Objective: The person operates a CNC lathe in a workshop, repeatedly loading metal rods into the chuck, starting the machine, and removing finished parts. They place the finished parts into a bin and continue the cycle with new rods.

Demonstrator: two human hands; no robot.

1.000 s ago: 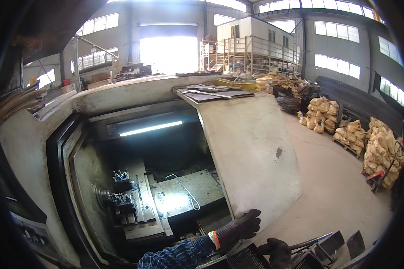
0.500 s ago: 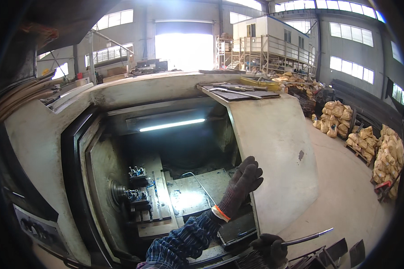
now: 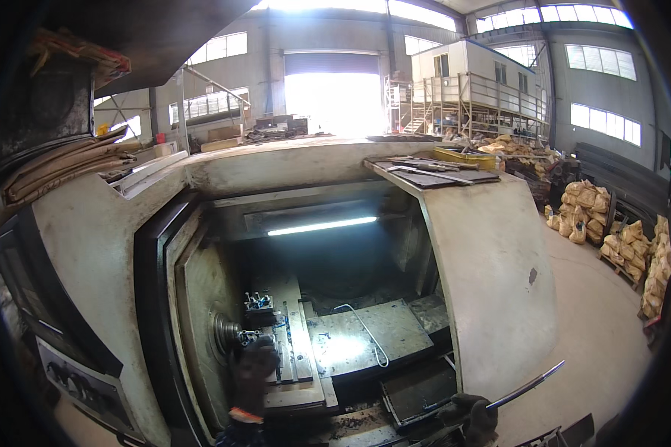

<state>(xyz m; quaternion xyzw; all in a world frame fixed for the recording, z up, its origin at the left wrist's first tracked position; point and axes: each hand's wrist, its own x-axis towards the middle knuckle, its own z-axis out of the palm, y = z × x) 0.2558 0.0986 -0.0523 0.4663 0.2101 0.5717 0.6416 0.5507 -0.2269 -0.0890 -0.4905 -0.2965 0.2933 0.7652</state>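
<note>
My left hand [image 3: 255,372], in a dark glove with an orange-edged cuff, reaches inside a lathe. It is beside the round spindle chuck [image 3: 224,333] and just in front of the small metal tool holders [image 3: 258,301]. Its fingers are too dark and blurred to make out. At the lower right my right hand [image 3: 476,419], also gloved, is closed round a slim metal rod [image 3: 529,384] that slants up to the right, outside the machine's opening. A bent wire hook [image 3: 365,335] lies on the metal cover plate [image 3: 402,339] to the right of the slide.
A lamp tube [image 3: 322,226] glows inside the enclosure. The pale sliding door [image 3: 499,276] bounds the opening on the right. Flat tools lie on a dark sheet [image 3: 432,175] on top, beside a yellow tray [image 3: 466,157]. Stacked tan sacks [image 3: 581,205] stand on the floor at right.
My left hand has gone from the door's edge leftward and down to the chuck area. My right hand keeps its grip on the rod. The whole view has shifted, with the machine now further right.
</note>
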